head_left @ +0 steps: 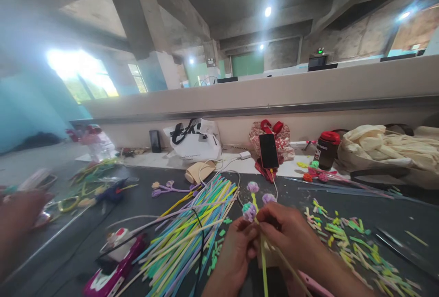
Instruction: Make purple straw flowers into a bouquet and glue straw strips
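In the head view, both my hands meet low in the middle, closed around a pipe-cleaner flower stem (263, 260). My left hand (235, 249) pinches it just beneath a purple-and-green fuzzy blossom (249, 211). From the other side, my right hand (290, 228) grips the same stem with thumb and fingers. A lilac blossom (253, 187) tops the yellow stalk, and another purple blossom (269, 198) shows behind my right fingers. Yellow-green strands trail down below my hands. The fingertips partly hide where the stems join.
Loose pipe cleaners (192, 237) lie left of my hands; short cut pieces (356, 242) are scattered right. A magenta tool (116, 269) lies at lower left. A propped phone (269, 150), white bag (195, 139) and red-lidded bottle (325, 150) line the back. Another person's hand (20, 214) is blurred at far left.
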Demonstrator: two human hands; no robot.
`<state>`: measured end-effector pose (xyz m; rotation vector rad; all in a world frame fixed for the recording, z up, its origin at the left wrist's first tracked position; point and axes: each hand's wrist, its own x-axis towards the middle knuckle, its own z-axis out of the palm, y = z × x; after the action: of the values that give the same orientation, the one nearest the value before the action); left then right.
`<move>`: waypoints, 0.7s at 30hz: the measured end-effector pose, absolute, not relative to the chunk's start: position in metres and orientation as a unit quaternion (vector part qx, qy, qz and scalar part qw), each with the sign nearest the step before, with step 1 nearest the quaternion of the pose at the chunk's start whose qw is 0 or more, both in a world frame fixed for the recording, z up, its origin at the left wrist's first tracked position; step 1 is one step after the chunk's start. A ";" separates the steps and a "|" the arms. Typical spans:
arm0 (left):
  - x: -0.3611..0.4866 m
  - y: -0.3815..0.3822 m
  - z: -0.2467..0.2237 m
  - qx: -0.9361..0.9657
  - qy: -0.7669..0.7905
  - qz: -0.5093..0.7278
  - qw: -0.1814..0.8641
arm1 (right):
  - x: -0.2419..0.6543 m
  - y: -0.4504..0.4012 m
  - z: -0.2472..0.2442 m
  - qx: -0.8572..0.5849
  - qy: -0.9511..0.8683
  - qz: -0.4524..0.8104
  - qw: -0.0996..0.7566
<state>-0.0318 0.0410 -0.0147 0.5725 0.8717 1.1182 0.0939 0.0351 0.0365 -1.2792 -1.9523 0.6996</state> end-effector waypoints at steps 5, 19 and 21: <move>-0.031 0.045 -0.020 0.268 0.388 0.570 0.673 | 0.087 0.042 0.029 -0.503 -0.746 0.234 0.368; -0.028 0.038 -0.004 0.304 0.378 0.570 0.663 | 0.077 0.044 0.017 -0.491 -0.727 0.230 0.420; -0.028 0.037 0.000 0.303 0.366 0.570 0.670 | 0.078 0.044 0.017 -0.499 -0.721 0.216 0.431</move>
<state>-0.0285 0.0370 0.0000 0.6829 0.8252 1.2844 0.0782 0.0440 0.0170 -1.2438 -1.7980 0.5377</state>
